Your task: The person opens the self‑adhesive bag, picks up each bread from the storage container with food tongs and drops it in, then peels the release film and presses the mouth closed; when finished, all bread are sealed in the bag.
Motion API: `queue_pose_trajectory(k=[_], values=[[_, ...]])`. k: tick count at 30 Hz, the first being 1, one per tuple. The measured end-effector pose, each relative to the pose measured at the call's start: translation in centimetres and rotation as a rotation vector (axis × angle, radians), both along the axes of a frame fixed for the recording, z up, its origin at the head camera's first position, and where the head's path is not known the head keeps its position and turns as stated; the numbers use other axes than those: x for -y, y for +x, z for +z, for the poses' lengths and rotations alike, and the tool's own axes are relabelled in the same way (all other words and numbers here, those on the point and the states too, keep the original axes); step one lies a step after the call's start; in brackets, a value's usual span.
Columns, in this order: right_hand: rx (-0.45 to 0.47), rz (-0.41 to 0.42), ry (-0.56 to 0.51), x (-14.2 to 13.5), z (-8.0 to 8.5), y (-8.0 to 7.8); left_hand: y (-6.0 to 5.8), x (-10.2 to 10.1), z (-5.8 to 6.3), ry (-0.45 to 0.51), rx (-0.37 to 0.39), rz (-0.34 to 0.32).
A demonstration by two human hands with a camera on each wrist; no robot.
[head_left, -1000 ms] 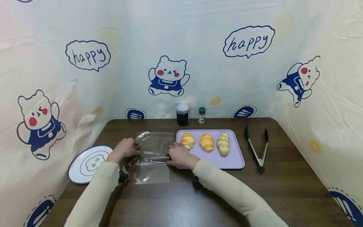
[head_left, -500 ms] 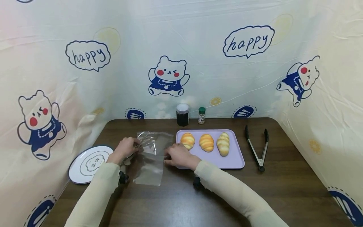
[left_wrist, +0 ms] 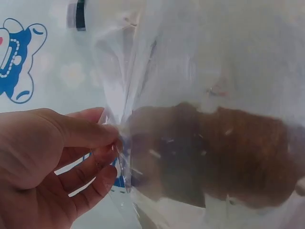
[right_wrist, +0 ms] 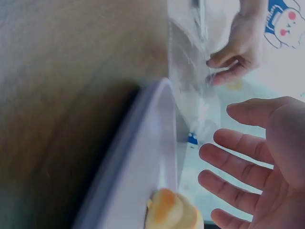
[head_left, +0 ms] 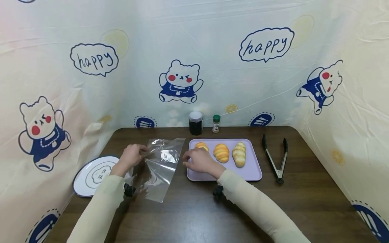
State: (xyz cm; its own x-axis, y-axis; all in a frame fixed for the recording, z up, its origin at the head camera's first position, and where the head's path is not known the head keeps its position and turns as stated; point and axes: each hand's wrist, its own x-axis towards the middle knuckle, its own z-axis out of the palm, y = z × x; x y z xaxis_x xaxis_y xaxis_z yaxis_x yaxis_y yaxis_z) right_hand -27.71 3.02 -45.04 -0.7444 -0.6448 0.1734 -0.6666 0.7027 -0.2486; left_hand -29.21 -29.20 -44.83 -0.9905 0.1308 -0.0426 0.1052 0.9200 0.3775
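Note:
A clear plastic bag hangs tilted from my left hand. In the left wrist view, the thumb and fingertips of that hand pinch a gathered edge of the bag. My right hand hovers over the left part of a lilac tray, apart from the bag. Its fingers spread loosely with nothing between them in the right wrist view. On the tray lie a bread roll partly hidden by my right hand, a second roll and a longer, paler roll.
A white plate with a blue rim lies at the left, partly behind my left forearm. Tongs rest spread at the right. A dark jar and a green-capped shaker stand at the table's back edge.
My right hand has let go of the bag and moved right, over the tray. My left hand has shifted slightly left and away, and the bag now hangs slanted from it.

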Motion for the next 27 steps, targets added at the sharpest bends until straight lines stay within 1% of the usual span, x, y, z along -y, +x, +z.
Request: queue_pose_trajectory(k=[6, 11, 13, 15, 18, 20, 23, 27], values=[[0.050, -0.067, -0.078, -1.8, 1.3, -0.5, 0.2, 0.0, 0.6, 0.001, -0.122, -0.071], [0.091, -0.135, -0.147, -3.5, 2.1, -1.0, 0.4, -0.3, 1.1, 0.018, -0.198, -0.100], [0.110, -0.169, -0.177, -4.2, 2.4, -1.3, 0.6, -0.6, 1.4, 0.036, -0.213, -0.106], [0.125, -0.197, -0.209, -4.9, 2.7, -1.5, 0.8, -1.0, 1.9, 0.067, -0.210, -0.115], [0.172, -0.220, -0.261, -5.6, 3.1, -1.7, 1.1, -1.7, 2.5, 0.113, -0.200, -0.139], [0.205, -0.221, -0.272, -5.9, 3.3, -1.8, 1.3, -2.2, 2.9, 0.141, -0.198, -0.160], [0.264, -0.208, -0.277, -6.2, 3.3, -1.8, 1.5, -3.1, 3.3, 0.155, -0.206, -0.195], [0.327, -0.182, -0.288, -6.2, 3.1, -1.8, 1.7, -4.1, 3.6, 0.157, -0.244, -0.255]])
